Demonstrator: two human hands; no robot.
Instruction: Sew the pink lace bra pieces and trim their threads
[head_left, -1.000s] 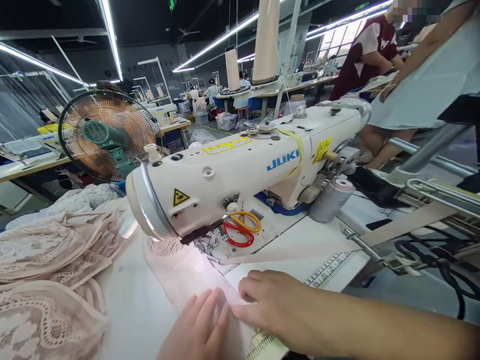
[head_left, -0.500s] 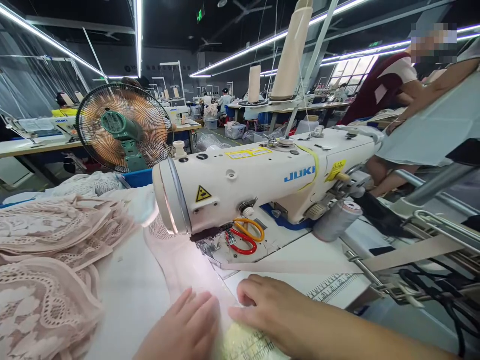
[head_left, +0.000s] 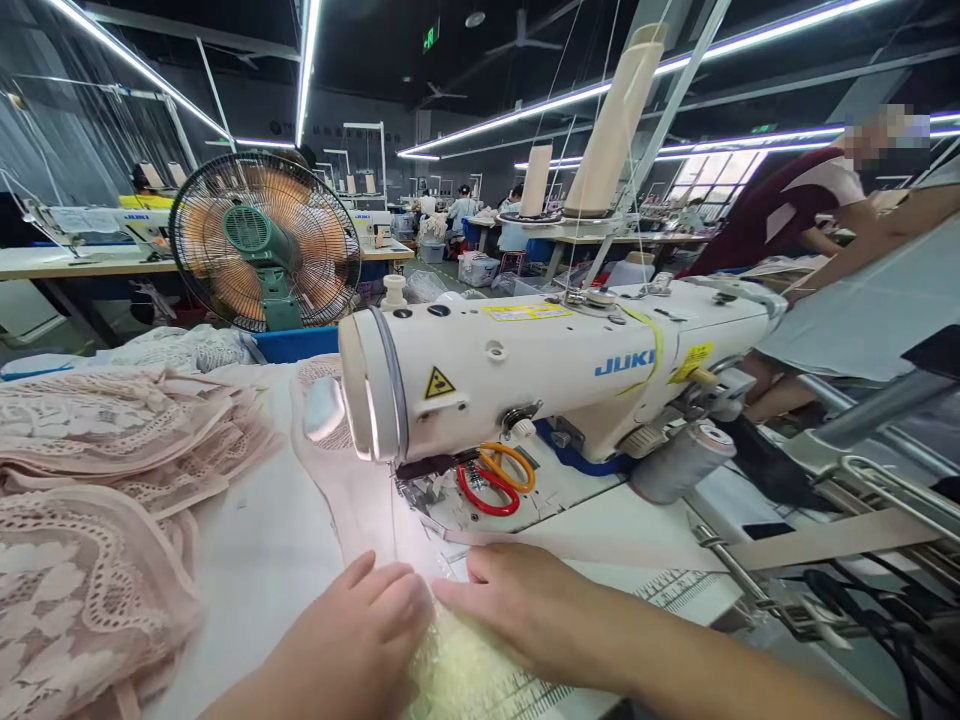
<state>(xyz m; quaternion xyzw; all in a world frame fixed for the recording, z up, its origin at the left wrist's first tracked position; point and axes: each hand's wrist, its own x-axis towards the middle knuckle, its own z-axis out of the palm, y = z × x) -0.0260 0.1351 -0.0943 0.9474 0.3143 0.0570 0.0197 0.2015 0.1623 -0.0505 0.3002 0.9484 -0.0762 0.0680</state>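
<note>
A pale pink fabric piece with a lace patch [head_left: 364, 500] runs under the needle end of a white JUKI sewing machine [head_left: 517, 365]. On its near end, my left hand [head_left: 360, 625] has curled fingers closed on the cloth. Close beside it, my right hand [head_left: 532, 605] pinches the right edge of the cloth, thumb and forefinger near the left fingertips. The fingertips on the underside are hidden. A pale pink strip [head_left: 600, 545] stretches from the right toward the presser foot area. Scissors with red and orange handles [head_left: 495, 480] rest on the machine bed.
Pink lace pieces [head_left: 97, 600] are stacked on the left of the white table [head_left: 247, 560]. A grey thread cone [head_left: 682, 462] stands behind the strip. A fan [head_left: 262, 240] is beyond the table. Metal guide rods [head_left: 742, 570] stick out at right. A person in maroon [head_left: 795, 210] leans at far right.
The fabric has slid away from me past the needle, its lace end now farther back. My left hand has moved forward with fingers more curled, nearer my right hand. The view has shifted slightly.
</note>
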